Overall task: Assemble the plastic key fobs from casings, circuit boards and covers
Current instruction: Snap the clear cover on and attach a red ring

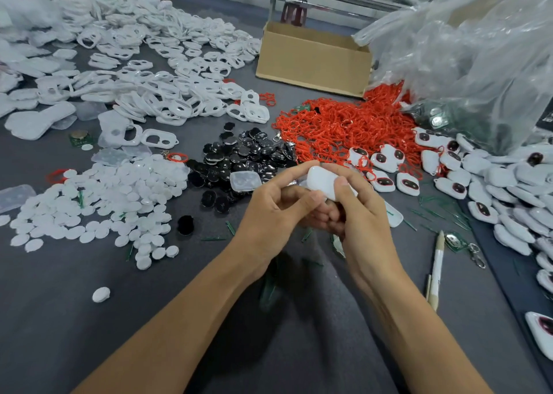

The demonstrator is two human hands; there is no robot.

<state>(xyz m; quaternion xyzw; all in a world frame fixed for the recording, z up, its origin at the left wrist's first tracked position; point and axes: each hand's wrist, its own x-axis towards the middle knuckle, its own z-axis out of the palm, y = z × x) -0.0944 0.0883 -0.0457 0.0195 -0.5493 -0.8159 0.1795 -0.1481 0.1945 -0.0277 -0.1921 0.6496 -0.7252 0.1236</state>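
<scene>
Mid-frame, we've got both hands, left hand and right hand, fingers clamped round one white casing, likely pressing it closed. Finished fobs pile up at right, within reach.

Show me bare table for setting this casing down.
Largest free patch: near-left grey cloth, bordered by the white disc pile, a stray disc and the left forearm. Narrower strip: between right forearm and pen. Crowded ahead: black covers, red loops, finished fobs.
</scene>
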